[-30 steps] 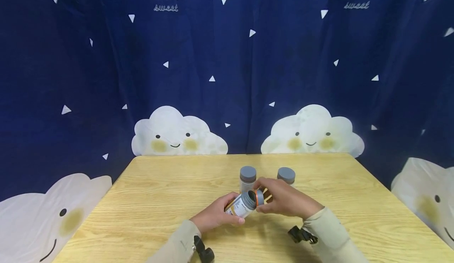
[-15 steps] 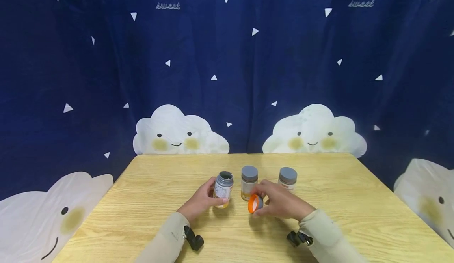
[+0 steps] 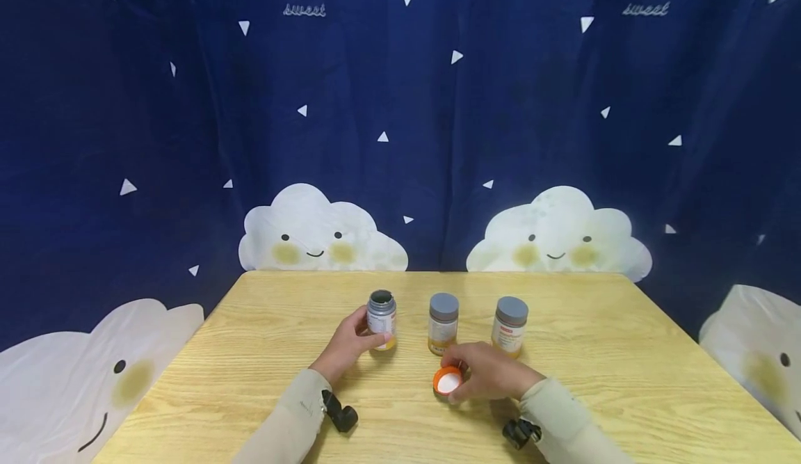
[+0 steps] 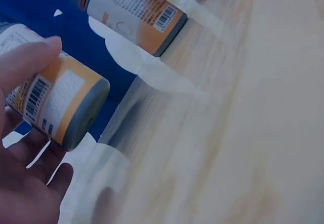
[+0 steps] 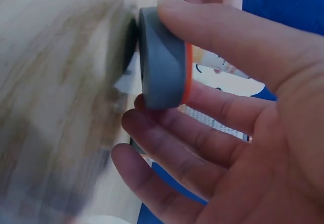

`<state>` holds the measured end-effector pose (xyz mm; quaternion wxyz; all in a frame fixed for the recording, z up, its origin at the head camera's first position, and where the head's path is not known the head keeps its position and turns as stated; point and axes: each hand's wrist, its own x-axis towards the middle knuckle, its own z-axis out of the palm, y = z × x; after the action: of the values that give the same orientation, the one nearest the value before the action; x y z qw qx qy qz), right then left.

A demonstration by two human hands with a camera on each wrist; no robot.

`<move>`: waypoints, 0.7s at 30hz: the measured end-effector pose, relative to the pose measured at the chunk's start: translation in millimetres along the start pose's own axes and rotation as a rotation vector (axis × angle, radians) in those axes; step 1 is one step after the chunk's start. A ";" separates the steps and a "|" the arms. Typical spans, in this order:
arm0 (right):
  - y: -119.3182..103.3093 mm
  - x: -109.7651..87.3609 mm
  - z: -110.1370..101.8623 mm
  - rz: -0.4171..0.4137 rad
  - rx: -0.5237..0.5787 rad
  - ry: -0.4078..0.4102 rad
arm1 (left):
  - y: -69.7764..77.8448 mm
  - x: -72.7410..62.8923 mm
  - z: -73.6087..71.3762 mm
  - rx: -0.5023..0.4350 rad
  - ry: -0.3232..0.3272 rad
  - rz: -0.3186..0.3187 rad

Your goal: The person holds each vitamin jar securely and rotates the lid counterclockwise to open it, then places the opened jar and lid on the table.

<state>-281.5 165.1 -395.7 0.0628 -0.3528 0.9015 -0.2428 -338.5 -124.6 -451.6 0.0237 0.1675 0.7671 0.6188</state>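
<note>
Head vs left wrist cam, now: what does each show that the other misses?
Head only: the open mouth of the held bottle, plus the white inside of the orange-rimmed cap that the right hand pinches.

Left wrist only: the held bottle's barcode and its grey base.

Both: the left hand gripping that bottle, a capped bottle nearby, the wooden table and the blue curtain.

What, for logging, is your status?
Left hand grips uncapped white-orange cylindrical bottle. Right hand pinches round grey-orange cap. Two similar grey-capped bottles nearby.
</note>
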 end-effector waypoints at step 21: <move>-6.5 -2.5 6.4 0.016 -0.041 -0.020 | -13.5 3.2 -1.3 0.094 0.128 -0.025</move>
<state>-273.8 160.1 -398.3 0.0665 -0.3493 0.9083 -0.2203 -344.9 -127.3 -463.7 -0.0258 0.1190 0.7973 0.5912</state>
